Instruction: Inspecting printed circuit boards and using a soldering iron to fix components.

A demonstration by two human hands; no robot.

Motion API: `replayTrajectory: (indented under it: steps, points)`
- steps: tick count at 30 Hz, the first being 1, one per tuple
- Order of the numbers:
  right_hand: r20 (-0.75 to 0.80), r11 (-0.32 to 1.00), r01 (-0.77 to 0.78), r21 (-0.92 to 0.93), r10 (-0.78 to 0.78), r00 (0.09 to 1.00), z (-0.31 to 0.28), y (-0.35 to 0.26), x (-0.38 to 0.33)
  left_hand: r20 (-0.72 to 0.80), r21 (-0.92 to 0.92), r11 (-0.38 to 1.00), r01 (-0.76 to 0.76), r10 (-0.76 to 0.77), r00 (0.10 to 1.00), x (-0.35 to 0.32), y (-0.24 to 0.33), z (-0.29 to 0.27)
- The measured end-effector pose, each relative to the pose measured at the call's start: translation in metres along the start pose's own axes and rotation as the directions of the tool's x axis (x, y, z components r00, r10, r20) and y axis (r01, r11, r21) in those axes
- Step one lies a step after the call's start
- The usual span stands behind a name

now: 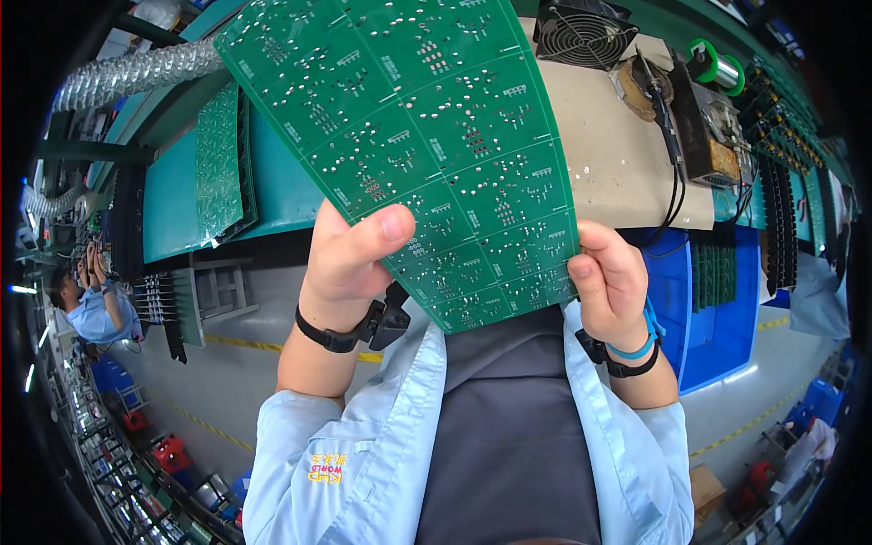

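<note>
A large green circuit board panel [445, 154], divided by thin lines into several sections with many silvery solder points, is held up in front of me, its near end close to my chest. My left hand [350, 250] grips its left edge, thumb lying over the face and the other fingers hidden behind. At the right edge, my right hand [610, 277] pinches the panel between thumb and fingers near the lower corner. The panel is tilted and its top end runs out of the view.
Another green panel [220, 163] lies on the teal bench mat [282, 195] at left. A soldering iron [668, 127], solder spool [722, 70] and black fan [586, 36] stand at back right. A blue bin [727, 336] holds boards. A co-worker [95, 304] sits far left.
</note>
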State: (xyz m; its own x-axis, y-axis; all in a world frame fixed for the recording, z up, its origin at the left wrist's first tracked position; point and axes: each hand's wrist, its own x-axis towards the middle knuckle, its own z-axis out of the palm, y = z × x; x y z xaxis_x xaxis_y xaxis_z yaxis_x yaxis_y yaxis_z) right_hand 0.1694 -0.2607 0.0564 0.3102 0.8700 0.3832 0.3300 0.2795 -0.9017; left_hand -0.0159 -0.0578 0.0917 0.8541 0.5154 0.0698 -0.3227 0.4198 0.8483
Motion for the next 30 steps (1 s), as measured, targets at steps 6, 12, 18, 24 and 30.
replayTrajectory:
  steps: [6, 12, 18, 24, 30]
  points:
    - [-0.036, 0.888, -0.185, 0.421, 0.221, 0.975, 0.001, -0.001, 0.002, 0.052, -0.163, 0.984, 0.073, -0.065, 0.997, -0.001, 0.012, 0.011]
    - [0.053, 0.619, -0.345, 0.705, 0.440, 0.896, -0.004, -0.008, 0.011, 0.055, 0.024, 0.998, 0.064, -0.065, 0.996, -0.004, 0.011, 0.011]
    - [0.066, 0.606, -0.372, 0.703, 0.465, 0.883, -0.005, -0.004, 0.009, -0.003, 0.104, 0.993, 0.054, -0.054, 0.999, -0.004, 0.007, 0.015]
    - [0.055, 0.621, -0.388, 0.681, 0.484, 0.873, -0.004, -0.001, 0.008, -0.034, 0.072, 0.996, 0.059, -0.057, 0.998, -0.005, 0.005, 0.017]
    - [0.075, 0.624, -0.400, 0.671, 0.480, 0.874, -0.004, 0.000, 0.009, -0.077, -0.004, 0.997, 0.080, -0.080, 0.994, -0.007, 0.006, 0.025]
